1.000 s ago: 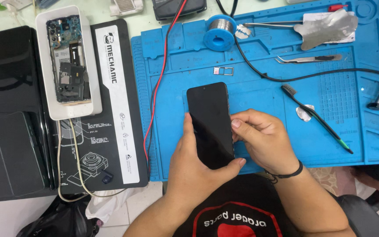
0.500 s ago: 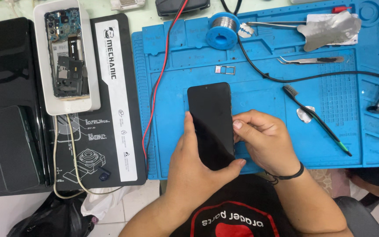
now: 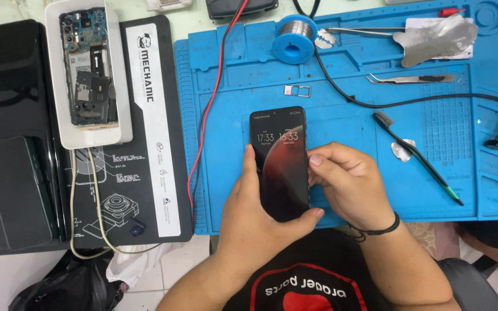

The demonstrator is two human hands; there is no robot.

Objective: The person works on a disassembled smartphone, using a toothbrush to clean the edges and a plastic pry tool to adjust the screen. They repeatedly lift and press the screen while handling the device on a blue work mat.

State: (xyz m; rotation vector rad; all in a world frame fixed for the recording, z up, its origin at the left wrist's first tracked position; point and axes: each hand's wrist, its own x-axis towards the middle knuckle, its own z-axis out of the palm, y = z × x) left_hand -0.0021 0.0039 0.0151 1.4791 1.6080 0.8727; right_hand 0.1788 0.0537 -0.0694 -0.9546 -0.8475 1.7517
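Repair bench, head view: black smartphone [image 3: 279, 164] held upright over the near-middle of the blue work mat [image 3: 353, 75], long axis running near edge to far edge, top end pointing away from the person, lit screen facing up. Left hand [image 3: 257, 222] cups the phone's lower end from below, thumb along the left side, fingertips hooked round the bottom right corner: closed grip on the phone. Right hand [image 3: 350, 184] presses its thumb against the phone's right edge, other fingers curled; black band on that wrist. Whether the phone's back touches the mat can't be told.

Room to move: mat is bare left of the phone as far as the red wire [image 3: 214, 98], and bare just beyond the phone's top up to a small SIM tray [image 3: 297, 90]. Right of the hands, a black brush [image 3: 416, 155] lies diagonally, w/ a foil scrap beside it. Tweezers [image 3: 410, 78] sit nearer the far right part of the mat; blue solder spool [image 3: 295, 39] near the far edge, centre; a crumpled foil sheet [image 3: 433, 37] by the far right corner.

Off the mat's left edge: a black rectangular pad [image 3: 145, 132] w/ a white strip down it and white line drawings toward its near end. On its far left corner, a white tray [image 3: 59, 86] carries an opened phone [image 3: 86, 66], circuit boards showing.
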